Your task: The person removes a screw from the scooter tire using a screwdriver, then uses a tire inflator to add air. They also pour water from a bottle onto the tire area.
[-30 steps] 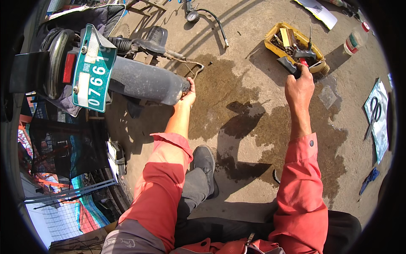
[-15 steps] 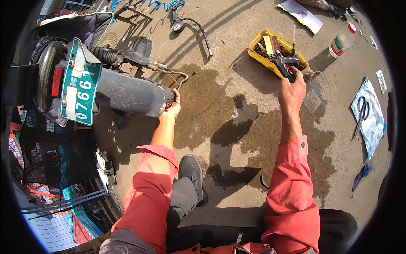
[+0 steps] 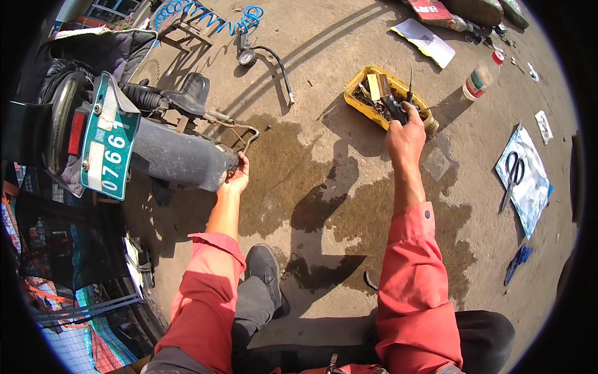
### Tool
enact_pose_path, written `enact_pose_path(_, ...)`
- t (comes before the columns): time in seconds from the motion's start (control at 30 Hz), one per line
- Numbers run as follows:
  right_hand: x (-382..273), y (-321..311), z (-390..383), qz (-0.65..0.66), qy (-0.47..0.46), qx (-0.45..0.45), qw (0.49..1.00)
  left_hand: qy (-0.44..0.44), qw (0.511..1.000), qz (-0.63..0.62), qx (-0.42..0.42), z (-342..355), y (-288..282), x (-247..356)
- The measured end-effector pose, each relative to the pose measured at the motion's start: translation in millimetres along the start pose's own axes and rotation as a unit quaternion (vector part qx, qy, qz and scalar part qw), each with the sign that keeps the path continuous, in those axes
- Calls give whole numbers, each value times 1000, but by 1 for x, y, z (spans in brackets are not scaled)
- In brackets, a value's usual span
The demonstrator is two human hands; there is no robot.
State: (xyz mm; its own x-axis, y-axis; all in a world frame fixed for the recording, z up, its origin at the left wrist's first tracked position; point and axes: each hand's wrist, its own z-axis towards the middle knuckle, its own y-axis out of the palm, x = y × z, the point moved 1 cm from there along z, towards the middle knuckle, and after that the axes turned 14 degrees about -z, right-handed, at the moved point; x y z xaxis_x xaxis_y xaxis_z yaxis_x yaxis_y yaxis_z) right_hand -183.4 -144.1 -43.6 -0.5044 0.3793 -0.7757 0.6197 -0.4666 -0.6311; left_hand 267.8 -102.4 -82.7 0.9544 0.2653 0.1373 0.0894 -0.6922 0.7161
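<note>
exhaust muffler (image 3: 177,163) of the motorbike lies with its long axis roughly left to right in my view, dark grey, its outlet end pointing right toward my left hand (image 3: 237,177). i have that hand's fingers curled closed on the muffler's end, just below a bent wire bracket (image 3: 240,131). my right hand (image 3: 405,140) is stretched forward over the near rim of a yellow plastic tray (image 3: 361,84) and is closed round a black-handled tool (image 3: 395,107); the handle runs up and to the left out of my fist, over the tray. i cannot tell what kind of tool it is. the tray sits on the concrete ground (image 3: 324,50), well apart from the muffler, and holds assorted small metal parts.

a green rectangular number plate (image 3: 109,146) with white characters stands nearly upright at the rear of the bike, left of the muffler, beside a red tail lamp (image 3: 76,132). a clear plastic bottle (image 3: 483,76) with a red cap and a green and white label lies tilted right of the tray. a white paper sheet (image 3: 427,42) lies beyond the tray. black-handled scissors (image 3: 512,174) rest on a pale blue plastic bag (image 3: 529,187) at far right. a blue coiled air hose (image 3: 205,12) lies at the top, a pressure gauge (image 3: 246,57) near it. a dark wet stain covers the ground between both hands.
</note>
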Motion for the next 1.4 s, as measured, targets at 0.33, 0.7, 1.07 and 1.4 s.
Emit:
enact_pose_path(0.33,1,18,30,7,-28,-120,992,2,1000,10,-6,-5,-1,-2)
enact_pose_path(0.7,28,-3,25,61,-7,64,996,43,997,62,3,-19,3,-14)
enact_pose_path(1.07,-45,18,-46,296,59,-62,951,2,966,235,106,-64,-24,-47)
enact_pose_path(1.4,-97,31,-112,342,135,-211,906,-186,590,786,22,-209,20,-113)
